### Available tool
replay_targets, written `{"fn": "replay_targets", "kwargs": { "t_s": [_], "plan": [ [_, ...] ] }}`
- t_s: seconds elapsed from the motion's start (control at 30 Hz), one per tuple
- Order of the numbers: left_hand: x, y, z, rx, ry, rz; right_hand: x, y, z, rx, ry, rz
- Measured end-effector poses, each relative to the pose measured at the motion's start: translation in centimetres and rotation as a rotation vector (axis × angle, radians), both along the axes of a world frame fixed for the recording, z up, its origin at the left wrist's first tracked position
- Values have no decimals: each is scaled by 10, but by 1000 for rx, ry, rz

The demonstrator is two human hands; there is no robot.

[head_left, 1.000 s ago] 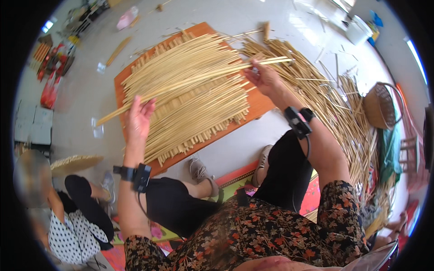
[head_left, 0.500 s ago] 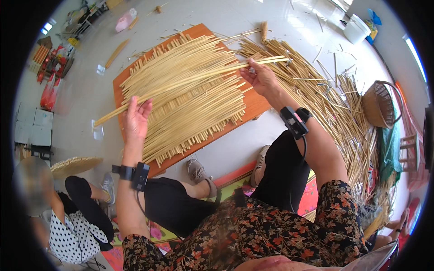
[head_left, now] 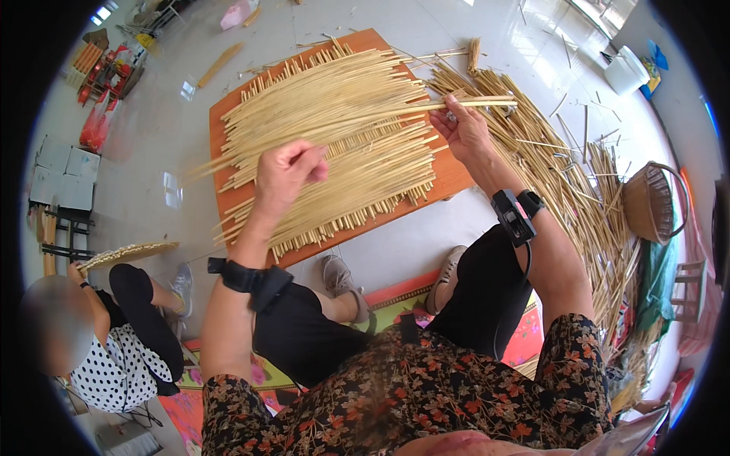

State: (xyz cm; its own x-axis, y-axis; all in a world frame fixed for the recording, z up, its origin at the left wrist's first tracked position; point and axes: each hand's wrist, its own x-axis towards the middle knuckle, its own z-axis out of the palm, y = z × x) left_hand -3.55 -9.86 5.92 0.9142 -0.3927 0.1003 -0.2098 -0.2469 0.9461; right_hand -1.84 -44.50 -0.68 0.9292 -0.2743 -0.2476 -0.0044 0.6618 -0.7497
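My right hand (head_left: 465,131) pinches the right part of a few long pale straw stalks (head_left: 403,112), which stretch leftward over the table. My left hand (head_left: 293,173) hovers just below these stalks with its fingers curled in. Motion smears its fingertips, and whether they hold anything is hidden. Beneath both hands, a wide layered mat of straw stalks (head_left: 334,171) covers most of an orange-brown wooden table (head_left: 456,181). Shorter crosswise stalk ends stick out along its near and far edges.
Loose stalks (head_left: 551,163) are heaped on the floor at the right, with a wicker basket (head_left: 648,204) beside them and a white bucket (head_left: 626,72) farther back. At the left, a person in a polka-dot top (head_left: 122,372) sits holding a round woven piece (head_left: 129,255).
My left hand has moved right and toward me from the stalks' left part, its fingers now curled. My right hand keeps its pinch. The person at left now holds up the woven piece.
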Motion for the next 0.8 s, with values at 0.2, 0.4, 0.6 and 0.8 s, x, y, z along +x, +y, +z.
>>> {"fn": "replay_targets", "kwargs": {
  "t_s": [0.2,0.4,0.6,0.8],
  "plan": [
    [26,-65,13,546,-1177,78,-4,17,1,-19,-15,112],
    [38,-69,-6,675,-702,-120,-3,35,-6,21,2,93],
    [46,-75,-17,683,-721,-125,1,50,-16,52,71,71],
    [62,-84,-36,556,-739,-141,5,72,-19,51,116,100]
  ]
}}
